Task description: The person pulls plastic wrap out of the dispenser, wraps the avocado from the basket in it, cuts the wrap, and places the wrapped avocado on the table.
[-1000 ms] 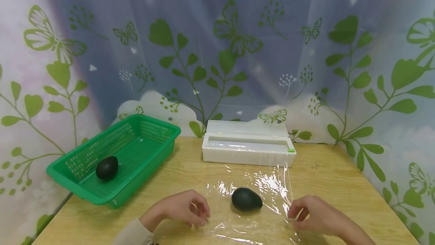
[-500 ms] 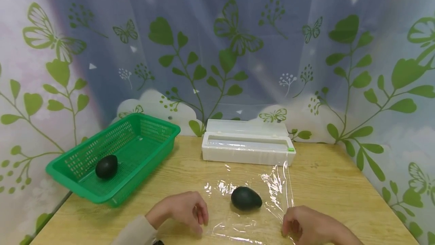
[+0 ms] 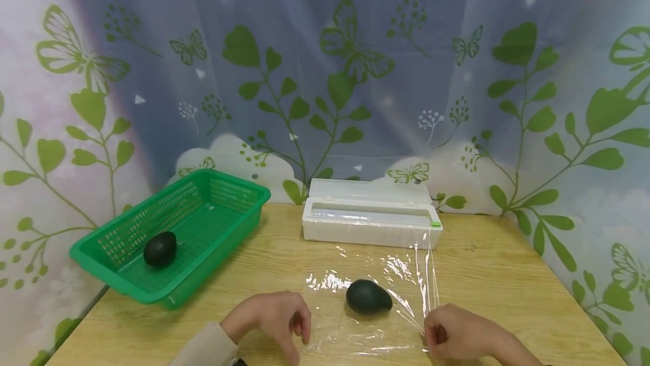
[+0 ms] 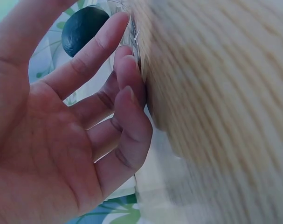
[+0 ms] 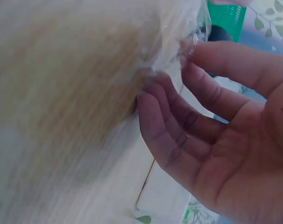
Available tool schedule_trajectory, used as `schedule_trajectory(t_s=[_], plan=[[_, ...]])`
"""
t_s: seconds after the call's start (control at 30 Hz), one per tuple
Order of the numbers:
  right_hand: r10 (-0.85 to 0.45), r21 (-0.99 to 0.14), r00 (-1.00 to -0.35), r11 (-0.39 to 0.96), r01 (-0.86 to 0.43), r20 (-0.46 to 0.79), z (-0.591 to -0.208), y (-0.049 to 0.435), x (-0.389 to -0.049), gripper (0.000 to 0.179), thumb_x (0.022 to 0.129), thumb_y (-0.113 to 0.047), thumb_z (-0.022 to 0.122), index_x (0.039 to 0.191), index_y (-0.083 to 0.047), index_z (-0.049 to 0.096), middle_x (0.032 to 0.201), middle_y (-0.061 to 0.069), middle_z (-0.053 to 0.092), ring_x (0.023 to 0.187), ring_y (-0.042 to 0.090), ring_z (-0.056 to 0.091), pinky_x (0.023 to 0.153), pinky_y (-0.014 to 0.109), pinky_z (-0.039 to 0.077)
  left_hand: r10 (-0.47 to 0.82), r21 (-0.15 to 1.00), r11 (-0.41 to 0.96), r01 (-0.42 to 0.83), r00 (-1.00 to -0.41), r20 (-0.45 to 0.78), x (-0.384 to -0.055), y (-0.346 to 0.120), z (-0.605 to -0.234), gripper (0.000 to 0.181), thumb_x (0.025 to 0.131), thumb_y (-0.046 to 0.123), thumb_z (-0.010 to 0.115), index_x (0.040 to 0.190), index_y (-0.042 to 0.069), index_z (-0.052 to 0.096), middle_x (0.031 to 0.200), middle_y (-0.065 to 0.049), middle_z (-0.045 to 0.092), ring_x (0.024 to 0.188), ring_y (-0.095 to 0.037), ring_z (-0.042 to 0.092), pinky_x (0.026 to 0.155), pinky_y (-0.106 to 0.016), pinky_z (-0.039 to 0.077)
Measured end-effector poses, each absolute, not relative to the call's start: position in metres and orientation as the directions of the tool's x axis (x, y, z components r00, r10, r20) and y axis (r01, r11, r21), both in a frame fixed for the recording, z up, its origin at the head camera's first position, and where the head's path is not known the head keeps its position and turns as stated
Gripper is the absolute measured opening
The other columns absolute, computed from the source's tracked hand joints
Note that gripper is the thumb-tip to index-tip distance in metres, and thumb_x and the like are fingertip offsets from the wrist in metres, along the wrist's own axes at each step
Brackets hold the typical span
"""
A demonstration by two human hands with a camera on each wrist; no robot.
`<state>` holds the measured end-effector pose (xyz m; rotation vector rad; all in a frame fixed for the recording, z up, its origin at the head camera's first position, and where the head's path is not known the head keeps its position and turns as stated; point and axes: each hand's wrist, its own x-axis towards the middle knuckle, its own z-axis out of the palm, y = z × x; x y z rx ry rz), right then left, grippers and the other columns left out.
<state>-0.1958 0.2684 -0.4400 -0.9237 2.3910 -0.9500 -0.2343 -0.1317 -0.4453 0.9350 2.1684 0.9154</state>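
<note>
A dark green avocado (image 3: 368, 297) lies on a sheet of clear plastic wrap (image 3: 355, 332) spread over the table. The wrap runs back to a white dispenser box (image 3: 373, 230) with its lid raised and a roll inside. My right hand (image 3: 459, 332) pinches the wrap's front right corner between thumb and index finger; in the right wrist view the film (image 5: 195, 32) bunches at those fingertips (image 5: 190, 49). Left of the avocado, my left hand (image 3: 276, 318) is low over the table by the wrap's left edge, fingers loosely bent, with nothing seen in its grasp.
A green plastic basket (image 3: 223, 242) stands at the left with a second dark avocado (image 3: 159, 249) in it. A patterned curtain (image 3: 325, 101) hangs behind the wooden table (image 3: 487, 276) and along both sides.
My right hand has moved slightly left and toward me, and the wrap's right side now shows tight creases. My left hand has shifted slightly toward me, its fingers spreading somewhat. Avocado, box and basket stay put.
</note>
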Motion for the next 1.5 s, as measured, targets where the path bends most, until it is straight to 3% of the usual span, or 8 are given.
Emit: schedule_trajectory(t_s=[0.2,0.33,0.43,0.57,0.73,0.93,1.23,1.5], plan=[[-0.721,-0.754,-0.689,0.490,-0.438,-0.068,-0.438,0.276,-0.207,0.013,0.089,0.003,0.067,0.083,-0.007,0.064,0.075,-0.013,0.062,0.065,-0.007,0.054,0.055,0.017,0.050,0.797,0.770,0.491,0.406,-0.567,-0.209,-0.237,-0.133,-0.447,0.007,0.079,0.001,0.082,0.078,0.004,0.076,0.069,0.008,0.066,0.061,0.004,0.054,0.059,-0.012,0.049],[-0.693,-0.761,-0.718,0.497,-0.416,-0.061,-0.434,0.276,-0.210,0.013,0.084,0.006,0.067,0.080,-0.005,0.063,0.073,-0.013,0.061,0.064,-0.006,0.054,0.054,0.016,0.048,0.818,0.810,0.444,0.384,-0.543,-0.192,-0.243,-0.137,-0.448,0.006,0.090,0.002,0.071,0.085,-0.001,0.073,0.074,-0.007,0.071,0.062,0.001,0.058,0.058,-0.014,0.051],[-0.676,-0.761,-0.734,0.506,-0.406,-0.058,-0.431,0.275,-0.211,0.015,0.079,0.009,0.067,0.077,-0.004,0.061,0.070,-0.013,0.059,0.063,-0.006,0.054,0.054,0.015,0.047,0.824,0.840,0.419,0.344,-0.532,-0.193,-0.245,-0.138,-0.446,0.007,0.093,0.003,0.067,0.089,-0.002,0.069,0.079,-0.010,0.071,0.066,-0.002,0.061,0.061,-0.016,0.054],[-0.674,-0.754,-0.737,0.509,-0.415,-0.049,-0.428,0.275,-0.214,0.015,0.080,0.009,0.068,0.078,-0.004,0.061,0.071,-0.012,0.060,0.063,-0.005,0.054,0.054,0.016,0.048,0.827,0.836,0.422,0.351,-0.527,-0.196,-0.244,-0.134,-0.446,0.010,0.094,0.012,0.073,0.092,0.003,0.070,0.082,0.004,0.069,0.069,0.000,0.062,0.064,-0.016,0.055],[-0.697,-0.758,-0.714,0.500,-0.418,-0.066,-0.424,0.277,-0.221,0.011,0.087,0.005,0.068,0.094,-0.002,0.072,0.077,-0.005,0.066,0.067,-0.004,0.056,0.057,0.019,0.052,0.820,0.803,0.452,0.388,-0.535,-0.203,-0.240,-0.127,-0.448,0.020,0.079,0.011,0.088,0.090,0.005,0.072,0.077,0.009,0.065,0.066,0.004,0.057,0.063,-0.013,0.051],[-0.738,-0.744,-0.674,0.467,-0.477,-0.032,-0.423,0.278,-0.226,0.010,0.093,0.000,0.067,0.092,-0.002,0.078,0.079,0.006,0.074,0.066,-0.007,0.058,0.055,0.020,0.055,0.831,0.705,0.477,0.526,-0.531,-0.166,-0.237,-0.125,-0.452,0.010,0.078,0.000,0.082,0.079,0.007,0.075,0.069,0.011,0.067,0.061,0.008,0.053,0.061,-0.014,0.054],[-0.745,-0.725,-0.667,0.458,-0.515,0.003,-0.418,0.281,-0.227,0.007,0.090,-0.004,0.074,0.083,-0.007,0.073,0.077,-0.004,0.072,0.070,-0.007,0.060,0.062,0.021,0.057,0.848,0.793,0.393,0.465,-0.517,-0.117,-0.248,-0.139,-0.436,0.006,0.096,0.005,0.069,0.091,0.007,0.067,0.085,0.002,0.069,0.078,0.005,0.060,0.078,-0.017,0.054],[-0.749,-0.709,-0.662,0.458,-0.535,0.015,-0.407,0.283,-0.229,0.011,0.085,-0.008,0.080,0.080,-0.012,0.071,0.077,-0.008,0.071,0.071,-0.007,0.060,0.064,0.022,0.059,0.834,0.854,0.333,0.399,-0.548,-0.068,-0.261,-0.153,-0.413,0.010,0.095,0.005,0.071,0.102,-0.002,0.073,0.087,-0.014,0.073,0.076,0.000,0.064,0.073,-0.018,0.057]])
